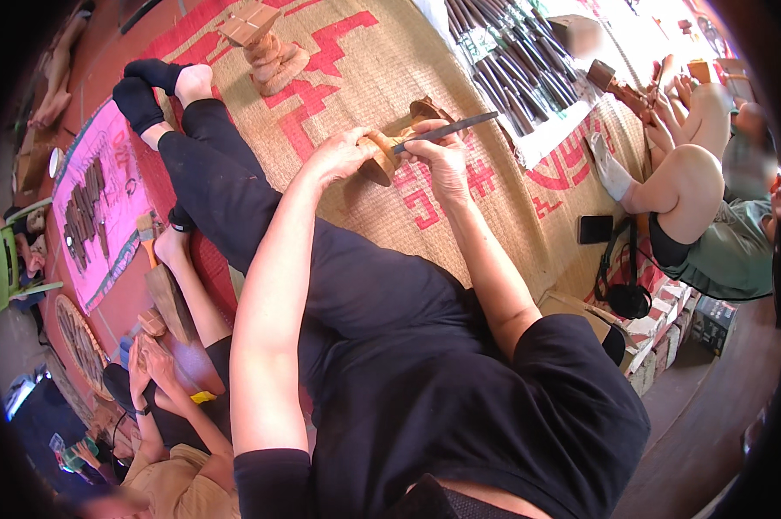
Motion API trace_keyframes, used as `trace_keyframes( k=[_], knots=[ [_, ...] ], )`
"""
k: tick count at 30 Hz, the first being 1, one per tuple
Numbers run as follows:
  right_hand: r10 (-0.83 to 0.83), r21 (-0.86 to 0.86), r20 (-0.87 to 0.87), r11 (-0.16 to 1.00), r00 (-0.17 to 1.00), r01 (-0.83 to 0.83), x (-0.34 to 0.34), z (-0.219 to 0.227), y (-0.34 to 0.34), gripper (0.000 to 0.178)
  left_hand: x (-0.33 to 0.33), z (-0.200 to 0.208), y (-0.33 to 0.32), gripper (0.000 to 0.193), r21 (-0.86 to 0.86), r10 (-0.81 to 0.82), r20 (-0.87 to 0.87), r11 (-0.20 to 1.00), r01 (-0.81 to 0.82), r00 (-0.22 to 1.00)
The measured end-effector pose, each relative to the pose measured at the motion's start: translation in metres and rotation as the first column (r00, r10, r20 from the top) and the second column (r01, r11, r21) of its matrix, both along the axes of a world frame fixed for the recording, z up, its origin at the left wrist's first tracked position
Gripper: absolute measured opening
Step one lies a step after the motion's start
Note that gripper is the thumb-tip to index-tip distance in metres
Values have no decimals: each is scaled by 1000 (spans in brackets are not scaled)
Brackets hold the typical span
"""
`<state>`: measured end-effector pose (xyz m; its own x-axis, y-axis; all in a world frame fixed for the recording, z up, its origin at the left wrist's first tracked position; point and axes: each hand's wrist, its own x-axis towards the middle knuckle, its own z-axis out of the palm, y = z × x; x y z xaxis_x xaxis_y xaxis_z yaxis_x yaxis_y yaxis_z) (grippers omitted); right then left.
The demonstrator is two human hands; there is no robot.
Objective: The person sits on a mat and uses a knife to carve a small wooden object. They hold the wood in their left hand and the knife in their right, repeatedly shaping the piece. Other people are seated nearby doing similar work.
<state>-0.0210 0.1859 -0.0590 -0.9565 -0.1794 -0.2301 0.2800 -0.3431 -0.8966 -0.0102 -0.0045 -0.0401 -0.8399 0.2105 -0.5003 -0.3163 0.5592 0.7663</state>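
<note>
My left hand (pixel 343 157) is closed around one end of a carved wooden piece (pixel 376 164) with a wide disc-like end, held above the woven mat. The piece's far end (pixel 429 108) shows beyond my fingers. My right hand (pixel 442 160) grips a slim, dark, flat bar-shaped hand tool (pixel 464 123), its lower tip against the wood beside my left fingers. The tool's other end points up and to the right. Whether it is a file or a chisel, I cannot tell.
A twisted wooden carving (pixel 274 62) stands on the mat (pixel 485 233). Rows of dark tools (pixel 520 82) lie on white cloth at upper right; more tools (pixel 86 212) lie on pink cloth at left. Co-workers sit on both sides. A phone (pixel 594 229) lies near the right one.
</note>
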Motion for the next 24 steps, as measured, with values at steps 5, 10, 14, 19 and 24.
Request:
trace_keyframes(
  k=[5,10,14,19,24],
  knots=[
    [10,31,49,999,999,-12,4,-10,-3,11,-4,-16,2,37,-28,115,8,993,-115,993],
    [122,277,-14,954,992,-113,-4,-11,6,12,-7,-35,-4,34,-70,104,-63,992,-108,993],
    [-3,138,-48,990,999,10,1,-5,-3,21,-9,-41,-4,34,5,155,-31,988,-155,987],
    [24,193,-78,981,997,-9,6,-6,-11,24,-8,-37,-2,33,-12,191,-44,981,-192,981],
    [-7,129,1,992,1000,7,-4,-18,-7,22,-8,-38,-3,34,-74,147,-54,986,-151,988]
  ],
)
